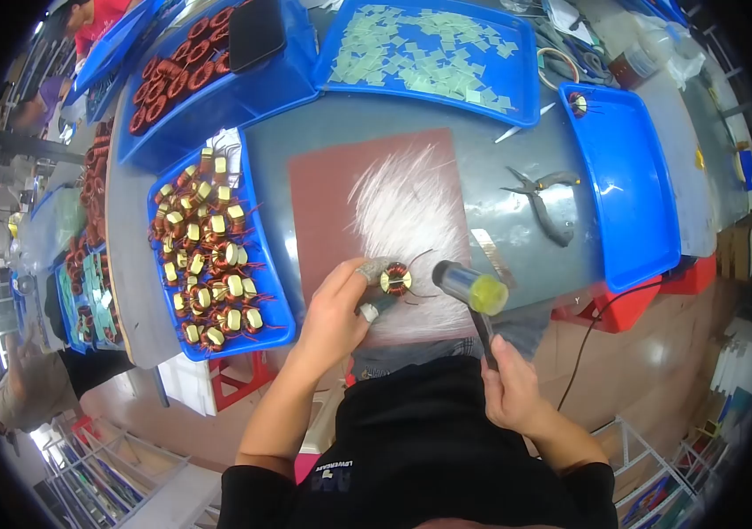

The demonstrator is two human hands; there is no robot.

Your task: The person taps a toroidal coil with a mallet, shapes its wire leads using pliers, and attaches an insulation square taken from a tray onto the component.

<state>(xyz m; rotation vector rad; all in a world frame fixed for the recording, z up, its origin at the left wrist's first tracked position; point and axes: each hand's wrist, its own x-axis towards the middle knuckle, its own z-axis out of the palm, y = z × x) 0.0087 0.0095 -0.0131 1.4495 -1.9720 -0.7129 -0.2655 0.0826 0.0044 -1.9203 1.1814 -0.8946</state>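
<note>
My left hand [338, 307] has its fingers closed round the left side of a wound copper coil [396, 279] with a pale strip across its middle and thin wire leads. The coil is over a worn reddish-brown mat [323, 203]. Covers show on some of the left fingertips. In my right hand [512, 384] is the dark handle of a mallet [473, 287] with a yellow-green face; its head is just right of the coil, apart from it. Pliers [542, 201] lie opened on the table to the right of the mat.
A blue tray [270, 309] at left holds several coils. Behind it is a blue bin [261, 104] of red rings. Green pieces fill a blue tray [530, 66] at the back. A blue tray [627, 194] at right holds one coil. People are at far left.
</note>
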